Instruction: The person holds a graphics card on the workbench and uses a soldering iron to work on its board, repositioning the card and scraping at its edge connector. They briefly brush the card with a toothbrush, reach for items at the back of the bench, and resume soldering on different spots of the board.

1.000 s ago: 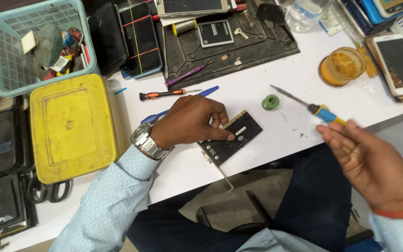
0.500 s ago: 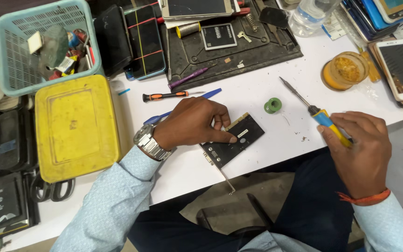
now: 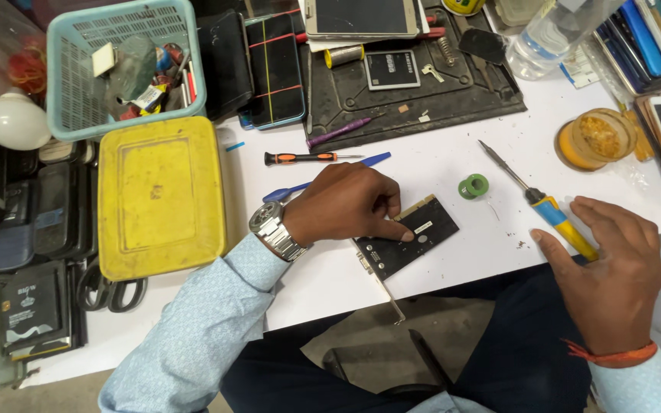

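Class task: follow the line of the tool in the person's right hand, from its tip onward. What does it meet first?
From the right hand, the soldering iron points up-left over bare white table; first in line is probably the black work mat, though height is unclear.

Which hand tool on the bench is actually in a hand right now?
The soldering iron with the blue-and-yellow handle, gripped by the right hand. The orange-and-black screwdriver and the purple tool lie untouched, above the left hand.
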The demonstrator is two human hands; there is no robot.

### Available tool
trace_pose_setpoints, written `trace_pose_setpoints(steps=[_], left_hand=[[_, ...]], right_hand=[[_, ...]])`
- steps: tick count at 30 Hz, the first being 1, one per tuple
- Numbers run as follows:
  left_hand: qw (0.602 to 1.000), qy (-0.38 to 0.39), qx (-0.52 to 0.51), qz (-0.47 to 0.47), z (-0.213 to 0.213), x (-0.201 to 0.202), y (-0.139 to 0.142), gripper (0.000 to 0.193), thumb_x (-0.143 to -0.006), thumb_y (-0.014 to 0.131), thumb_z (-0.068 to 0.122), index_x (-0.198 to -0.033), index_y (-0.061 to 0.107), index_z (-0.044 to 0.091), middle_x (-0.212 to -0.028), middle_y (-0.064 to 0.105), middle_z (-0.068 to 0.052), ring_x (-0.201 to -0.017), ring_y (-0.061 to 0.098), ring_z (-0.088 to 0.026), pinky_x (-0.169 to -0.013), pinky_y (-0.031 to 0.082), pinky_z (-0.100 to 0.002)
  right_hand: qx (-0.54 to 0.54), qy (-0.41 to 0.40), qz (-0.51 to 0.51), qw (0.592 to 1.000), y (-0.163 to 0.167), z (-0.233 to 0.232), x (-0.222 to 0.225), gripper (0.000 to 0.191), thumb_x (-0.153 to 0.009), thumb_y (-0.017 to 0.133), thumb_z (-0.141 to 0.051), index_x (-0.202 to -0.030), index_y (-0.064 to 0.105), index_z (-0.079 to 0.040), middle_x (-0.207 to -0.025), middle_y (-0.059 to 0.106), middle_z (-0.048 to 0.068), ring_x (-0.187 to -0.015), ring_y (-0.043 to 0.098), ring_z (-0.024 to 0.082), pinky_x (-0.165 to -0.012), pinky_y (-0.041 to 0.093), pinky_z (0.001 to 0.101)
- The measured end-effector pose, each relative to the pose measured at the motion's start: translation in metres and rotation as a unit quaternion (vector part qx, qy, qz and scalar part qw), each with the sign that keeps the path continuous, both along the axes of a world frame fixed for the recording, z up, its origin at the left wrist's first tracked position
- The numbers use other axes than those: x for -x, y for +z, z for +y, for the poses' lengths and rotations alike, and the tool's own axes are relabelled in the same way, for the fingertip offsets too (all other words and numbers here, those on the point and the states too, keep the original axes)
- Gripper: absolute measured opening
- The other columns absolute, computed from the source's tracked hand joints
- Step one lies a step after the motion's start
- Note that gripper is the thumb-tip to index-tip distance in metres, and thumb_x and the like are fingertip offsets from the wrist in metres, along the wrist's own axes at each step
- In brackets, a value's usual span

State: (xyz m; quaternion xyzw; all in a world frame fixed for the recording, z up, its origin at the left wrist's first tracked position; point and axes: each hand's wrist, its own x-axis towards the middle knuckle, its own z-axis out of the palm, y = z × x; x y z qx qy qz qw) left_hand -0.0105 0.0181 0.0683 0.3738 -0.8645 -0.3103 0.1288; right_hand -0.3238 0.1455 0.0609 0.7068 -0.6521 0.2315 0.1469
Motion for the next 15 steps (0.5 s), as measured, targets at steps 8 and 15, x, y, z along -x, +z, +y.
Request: trace_pose_setpoints(steps=[8, 15], left_hand=[[0.938, 0.164, 0.115, 0.282, -0.010, -0.006, -0.011, 0.033, -0.098, 0.069, 0.036, -0.078, 0.072, 0.010, -0.063, 0.065, 0.002, -0.050, 0.053, -0.008, -0.049, 0.038, -0.026], [0.781, 0.312, 0.233, 0.488, -0.005, -0.022, -0.007, 0.051, -0.116, 0.038, 0.045, -0.105, 0.067, 0.004, -0.079, 0.058, 0.002, -0.070, 0.053, -0.006, -0.060, 0.039, -0.023]], right_hand=[[0.031, 0.015, -0.009, 0.999, 0.020, 0.009, -0.016, 0.036, -0.091, 0.089, -0.015, -0.118, 0.072, 0.002, -0.128, 0.071, 0.014, -0.119, 0.062, 0.025, -0.108, 0.050, 0.0366], [-0.078, 0.264, -0.133, 0.952, 0.051, -0.024, -0.091, 0.022, -0.086, 0.073, 0.001, -0.107, 0.074, -0.001, -0.109, 0.073, 0.011, -0.100, 0.068, 0.025, -0.088, 0.055, 0.0352]])
